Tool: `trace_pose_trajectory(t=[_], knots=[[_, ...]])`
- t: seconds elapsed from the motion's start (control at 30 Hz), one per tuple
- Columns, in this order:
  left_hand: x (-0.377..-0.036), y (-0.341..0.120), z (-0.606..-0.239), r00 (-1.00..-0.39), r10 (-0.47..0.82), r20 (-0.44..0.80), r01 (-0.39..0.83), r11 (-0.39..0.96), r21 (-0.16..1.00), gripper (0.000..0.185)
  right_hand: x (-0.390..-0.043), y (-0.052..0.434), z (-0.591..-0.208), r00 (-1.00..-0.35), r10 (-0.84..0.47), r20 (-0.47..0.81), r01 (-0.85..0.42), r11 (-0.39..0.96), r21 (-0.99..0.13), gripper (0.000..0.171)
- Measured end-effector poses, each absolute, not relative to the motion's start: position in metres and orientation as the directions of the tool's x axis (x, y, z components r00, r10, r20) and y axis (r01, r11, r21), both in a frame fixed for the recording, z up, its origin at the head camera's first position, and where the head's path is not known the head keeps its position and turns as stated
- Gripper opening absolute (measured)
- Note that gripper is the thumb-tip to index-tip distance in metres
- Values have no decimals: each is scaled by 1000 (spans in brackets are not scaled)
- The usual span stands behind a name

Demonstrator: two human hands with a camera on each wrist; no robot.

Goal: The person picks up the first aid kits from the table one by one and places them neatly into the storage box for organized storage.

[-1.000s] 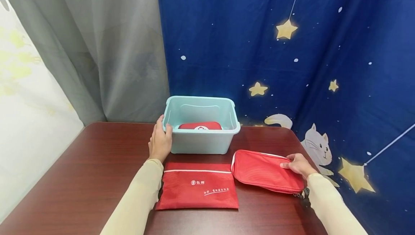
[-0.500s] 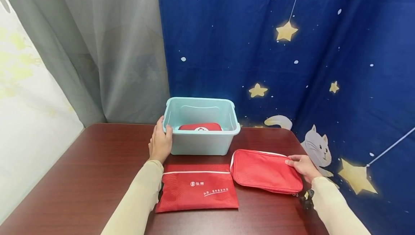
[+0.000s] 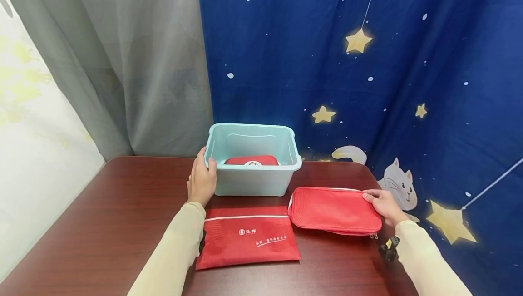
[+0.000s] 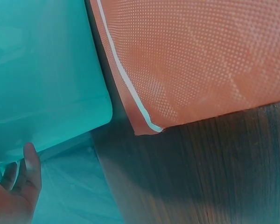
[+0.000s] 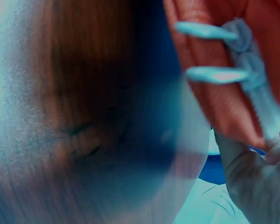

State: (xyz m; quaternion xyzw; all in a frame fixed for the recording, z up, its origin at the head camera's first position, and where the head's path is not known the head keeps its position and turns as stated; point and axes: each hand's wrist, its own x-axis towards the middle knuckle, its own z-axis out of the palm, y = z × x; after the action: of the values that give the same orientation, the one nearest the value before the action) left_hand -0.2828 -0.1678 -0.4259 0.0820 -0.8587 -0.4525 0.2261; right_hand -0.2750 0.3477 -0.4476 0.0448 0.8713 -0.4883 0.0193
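Observation:
A light-blue plastic bin (image 3: 251, 182) stands toward the back of the table; my left hand (image 3: 202, 182) holds its left rim, thumb on the near side. Inside lies a red case (image 3: 265, 160) with a white emblem, partly hidden by the front wall. My right hand (image 3: 385, 206) pinches the far right corner of a red zippered pouch (image 3: 333, 209), tilted over the table's right side. Two zipper pulls (image 5: 217, 74) dangle from it in the right wrist view. A flat red pouch (image 3: 249, 248) with a white zip and white lettering lies in front of the bin.
The dark wooden table (image 3: 102, 223) has rounded far corners. Behind it hang a grey curtain (image 3: 163, 69) and a blue curtain (image 3: 278, 60) with stars and a cat. A small black device (image 3: 389, 248) sits at my right wrist.
The right hand's hold has shifted to the zippered pouch's far right corner, and the pouch's near edge has risen. The left hand stays on the bin.

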Motion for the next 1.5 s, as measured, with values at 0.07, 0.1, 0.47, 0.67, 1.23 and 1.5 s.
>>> trace_pose_trajectory(t=[0.07, 0.1, 0.47, 0.67, 1.23, 1.5], knots=[[-282, -168, -426, -887, -345, 308, 58, 579, 814, 55, -275, 348, -446, -995, 55, -78, 95, 518, -850, 41], [-282, -168, -427, -887, -343, 308, 59, 578, 814, 55, -275, 348, -445, -996, 49, -77, 92, 520, -849, 42], [-281, -171, -428, -888, -341, 308, 64, 573, 817, 56, -275, 347, -432, -995, 36, -94, 100, 456, -885, 45], [-282, -173, -428, -882, -348, 317, 71, 567, 820, 55, -275, 347, -415, -995, 47, -90, 102, 441, -892, 50], [-285, -171, -429, -887, -335, 319, 83, 562, 823, 56, -269, 359, -385, -996, 35, -77, 84, 405, -911, 60], [-286, -172, -430, -886, -329, 326, 91, 566, 819, 56, -268, 362, -379, -997, 49, -62, 75, 345, -936, 62]])
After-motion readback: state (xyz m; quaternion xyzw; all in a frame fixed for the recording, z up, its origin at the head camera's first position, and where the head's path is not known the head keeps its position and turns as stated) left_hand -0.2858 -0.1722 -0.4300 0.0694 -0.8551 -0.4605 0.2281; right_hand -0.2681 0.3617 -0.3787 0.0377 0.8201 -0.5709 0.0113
